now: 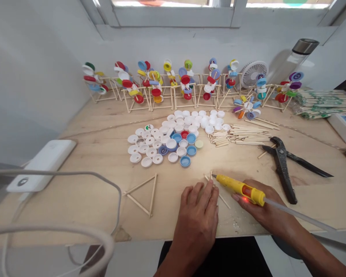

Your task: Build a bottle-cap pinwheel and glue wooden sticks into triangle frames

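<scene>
My left hand (196,215) rests on the table with its fingers together, pressing down thin wooden sticks (225,201). Two stick ends meet and cross just beyond its fingertips; part of the sticks is hidden under the hand. In my right hand (268,209) is a yellow hot glue gun (233,185), with a red light glowing on its side and a long translucent glue stick (300,214) coming out of the back. Its nozzle is right by the stick ends. To the left lies a triangle of wooden sticks (153,196), its left corner overlapping.
White and coloured bottle caps (171,144) spread across the middle, beside piled wooden sticks (249,134). Black pliers (283,169) lie right. Behind stand stick frames with cap wheels (185,90), a small fan (254,74) and a bottle (295,57). A white power bank (43,165) and cables (103,177) are left.
</scene>
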Available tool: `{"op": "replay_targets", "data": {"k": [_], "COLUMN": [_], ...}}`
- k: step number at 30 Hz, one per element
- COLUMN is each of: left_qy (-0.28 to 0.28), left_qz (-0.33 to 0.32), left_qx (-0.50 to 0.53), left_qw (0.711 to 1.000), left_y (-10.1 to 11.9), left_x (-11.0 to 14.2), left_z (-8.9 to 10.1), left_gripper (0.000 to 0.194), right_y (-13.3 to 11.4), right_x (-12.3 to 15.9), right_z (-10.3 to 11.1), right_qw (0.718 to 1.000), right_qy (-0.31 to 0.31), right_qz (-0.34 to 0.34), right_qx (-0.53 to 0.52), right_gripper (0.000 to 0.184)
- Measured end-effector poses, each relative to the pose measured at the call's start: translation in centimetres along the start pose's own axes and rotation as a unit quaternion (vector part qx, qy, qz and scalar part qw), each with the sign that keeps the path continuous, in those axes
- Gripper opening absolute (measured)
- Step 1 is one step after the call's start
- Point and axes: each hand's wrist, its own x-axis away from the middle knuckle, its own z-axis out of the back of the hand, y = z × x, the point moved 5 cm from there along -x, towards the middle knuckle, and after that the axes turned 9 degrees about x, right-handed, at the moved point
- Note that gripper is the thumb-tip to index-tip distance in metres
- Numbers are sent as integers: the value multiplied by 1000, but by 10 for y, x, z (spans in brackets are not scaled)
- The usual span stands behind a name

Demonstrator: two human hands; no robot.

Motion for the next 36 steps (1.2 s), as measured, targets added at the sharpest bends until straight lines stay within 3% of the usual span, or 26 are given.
{"op": "replay_targets", "data": {"k": [17,24,28,34,36], "left_qy": [-7,-9,-11,-10,-7], "left_qz": [6,4,1,5,2], "left_qx": [2,3,3,-9,-13], "left_qw": [1000,1000,1000,1000,1000], "left_y": [0,0,0,1,2], "left_x": [-1,-1,-1,-1,-1], "left_z": [2,1,1,1,1], "left_gripper": [35,35,35,35,35], "right_y": [0,0,-7,-3,-4], "right_x": [-2,9,19,20,23], "right_z": [1,14,26,7,10], "right_qw": [1000,993,986,993,995], "right_qy": [24,64,92,24,17], "right_qz": [7,-30,-13,5,12], "right_qx": [2,-93,-138,-112,-102], "right_gripper": [27,23,20,18,18]}}
